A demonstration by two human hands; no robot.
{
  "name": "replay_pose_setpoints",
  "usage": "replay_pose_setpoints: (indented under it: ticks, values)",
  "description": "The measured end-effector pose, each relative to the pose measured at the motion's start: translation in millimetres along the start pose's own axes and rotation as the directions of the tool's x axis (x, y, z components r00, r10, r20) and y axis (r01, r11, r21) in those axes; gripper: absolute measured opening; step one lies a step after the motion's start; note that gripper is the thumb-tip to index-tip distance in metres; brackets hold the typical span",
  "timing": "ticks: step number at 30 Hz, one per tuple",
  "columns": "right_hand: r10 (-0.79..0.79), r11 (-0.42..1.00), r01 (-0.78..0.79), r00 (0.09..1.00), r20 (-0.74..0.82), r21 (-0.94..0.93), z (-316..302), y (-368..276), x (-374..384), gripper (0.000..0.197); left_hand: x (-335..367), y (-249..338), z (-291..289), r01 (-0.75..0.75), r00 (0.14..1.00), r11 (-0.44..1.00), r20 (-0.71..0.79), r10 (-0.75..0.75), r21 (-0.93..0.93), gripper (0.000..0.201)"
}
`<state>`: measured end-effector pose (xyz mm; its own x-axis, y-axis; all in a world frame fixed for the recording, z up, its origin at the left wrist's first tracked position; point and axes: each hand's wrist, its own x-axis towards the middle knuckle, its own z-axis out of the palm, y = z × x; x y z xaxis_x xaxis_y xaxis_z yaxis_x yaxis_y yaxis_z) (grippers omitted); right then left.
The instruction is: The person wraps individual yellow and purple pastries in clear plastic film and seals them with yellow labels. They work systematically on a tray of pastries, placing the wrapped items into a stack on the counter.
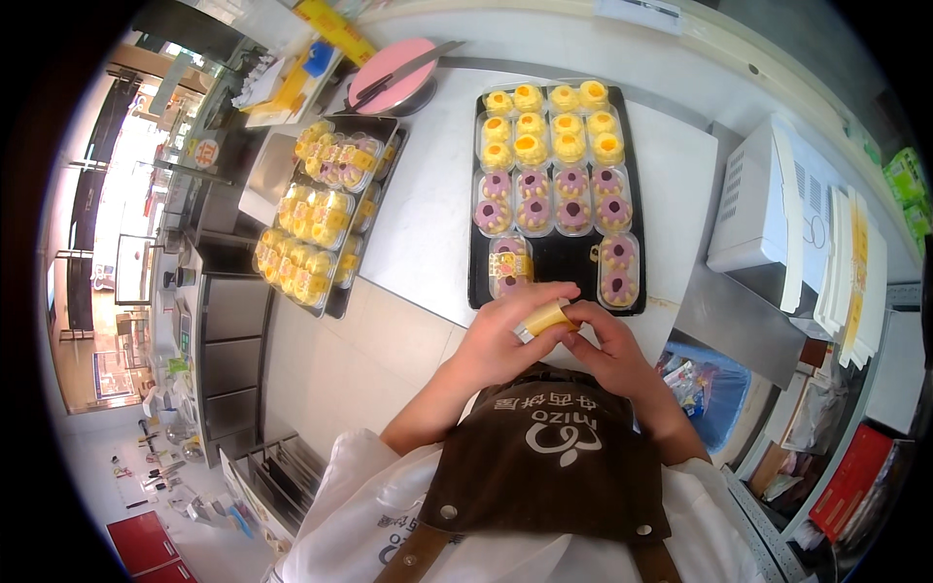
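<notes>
Close in front of my brown apron, my left hand point(503, 335) and my right hand point(614, 352) meet around a small yellow roll point(546, 321) with a pale edge. The fingers of both hands are closed on it. Just beyond them lies a black tray point(564, 260) of clear packs. Its far rows hold yellow pastries point(530, 124) with orange centres; nearer rows hold purple-topped pastries point(535, 209) with dark centres. One purple pack point(509, 270), at the near left, has a printed yellow label across it. An unlabelled pack point(618, 270) sits at the near right.
To the left, a second tray point(337, 303) carries several packs with yellow labels point(316, 214). A long knife point(408, 70) rests on a pink round stand point(389, 60) at the back. On the right are a white machine point(748, 199) and a blue bin point(721, 420).
</notes>
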<state>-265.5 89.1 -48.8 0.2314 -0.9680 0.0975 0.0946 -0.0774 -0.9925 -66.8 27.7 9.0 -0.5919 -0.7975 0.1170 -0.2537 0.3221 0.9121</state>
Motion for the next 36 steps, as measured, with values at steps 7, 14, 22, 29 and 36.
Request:
replay_pose_setpoints:
  ticks: [7,14,22,29,36]
  values:
    - [0.041,0.999,-0.04,0.999,-0.016,0.019,5,6,0,0.026,-4,1,6,0.056,0.998,0.997,0.035,-0.055,-0.047,0.036]
    - [0.156,0.951,-0.133,0.986,-0.064,0.278,14,6,0,0.039,-6,-22,11,0.228,0.962,0.917,-0.068,-0.264,-0.326,0.038]
    - [0.175,0.984,-0.176,0.98,0.097,0.0,2,8,-3,0.029,-7,-43,-2,0.248,0.902,0.739,-0.129,-0.412,-0.626,0.04]
    - [0.088,0.996,-0.087,0.996,-0.029,0.012,6,6,-6,0.021,-12,-40,15,0.292,0.955,0.923,0.016,-0.297,-0.251,0.048]
    - [0.171,0.968,-0.142,0.977,-0.126,0.209,14,10,-5,0.021,-11,-32,18,0.098,0.979,0.992,0.189,-0.081,-0.082,0.049]
